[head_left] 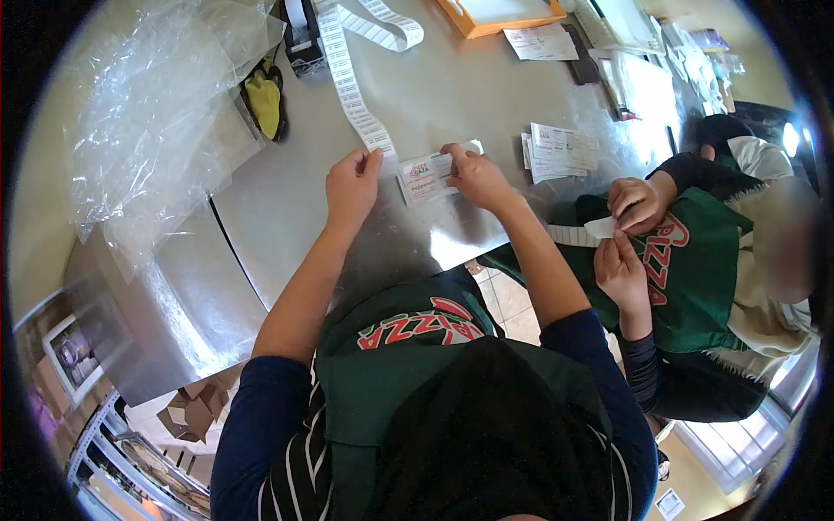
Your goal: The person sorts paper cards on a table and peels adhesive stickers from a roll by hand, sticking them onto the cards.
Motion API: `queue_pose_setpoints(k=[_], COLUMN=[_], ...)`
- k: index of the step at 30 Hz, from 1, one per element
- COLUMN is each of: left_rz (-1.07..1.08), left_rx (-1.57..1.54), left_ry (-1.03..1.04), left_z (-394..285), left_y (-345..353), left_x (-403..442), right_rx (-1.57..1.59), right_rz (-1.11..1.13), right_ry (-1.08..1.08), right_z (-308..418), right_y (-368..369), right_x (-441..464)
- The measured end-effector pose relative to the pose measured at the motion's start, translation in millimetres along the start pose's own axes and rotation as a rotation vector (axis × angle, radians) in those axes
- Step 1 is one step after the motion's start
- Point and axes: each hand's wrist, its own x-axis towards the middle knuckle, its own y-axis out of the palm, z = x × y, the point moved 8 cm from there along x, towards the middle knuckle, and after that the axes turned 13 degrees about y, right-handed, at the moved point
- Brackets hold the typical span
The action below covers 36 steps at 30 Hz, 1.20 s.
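Note:
My left hand (352,189) is closed in a pinch at the lower end of a long white strip of printed labels (349,91). The strip runs up the metal table toward a black dispenser (304,48). Just right of that hand lies a small stack of white printed cards (420,182) with red and green lettering. My right hand (476,180) rests over the right side of this stack, fingers curled and gripping it. Part of the top card is hidden under those fingers. Farther right is another stack of similar cards (563,152).
A co-worker's hands (630,226) hold a piece of label strip at the right. Crumpled clear plastic (165,113) covers the table's left side, beside a yellow and black object (263,100). An orange-rimmed tray (499,19) and loose cards (540,42) lie at the far side.

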Motion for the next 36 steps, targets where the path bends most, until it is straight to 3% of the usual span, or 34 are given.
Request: queue_pose_setpoints(k=[6,8,9,11,14,18,21,23,27,33,35,36], left_rz=[0.017,-0.021,-0.021,-0.03,-0.035,-0.037,-0.057,-0.057,-0.106,-0.117,-0.106,-0.105], left_rx=[-0.096,-0.42,-0.425,-0.552,-0.616,-0.647,-0.662,-0.664,-0.684,-0.699,-0.695,-0.697], left_ry=[-0.027,-0.126,-0.125,-0.209,-0.229,-0.203,-0.241,-0.256,-0.268,-0.276,-0.283,-0.281], left_z=[7,1,0,8,16,14,12,10,9,9,9,7], left_y=[-6,-5,-7,-9,-9,-11,-12,-12,-15,-17,-15,-13], left_x=[2,0,1,-1,0,2,4,5,8,11,13,13], right_rx=[-0.358,-0.307,-0.312,0.209,0.381,0.381,0.145,0.075,0.229,0.142,0.55,0.549], right_rz=[-0.265,-0.448,-0.449,-0.362,-0.387,-0.43,-0.333,-0.559,-0.51,-0.151,-0.17,-0.172], right_ry=[0.326,0.46,0.461,0.592,0.639,0.599,0.645,0.177,0.328,0.5,0.602,0.602], right_z=[0,-13,-22,-62,-75,-79,-71,-54,-53,-51,-73,-85], right_y=[-20,-42,-42,-28,-31,-40,-48,-55,-70,-78,-88,-96], right_x=[-11,-21,-20,-20,-20,-20,-19,-17,-20,-7,2,11])
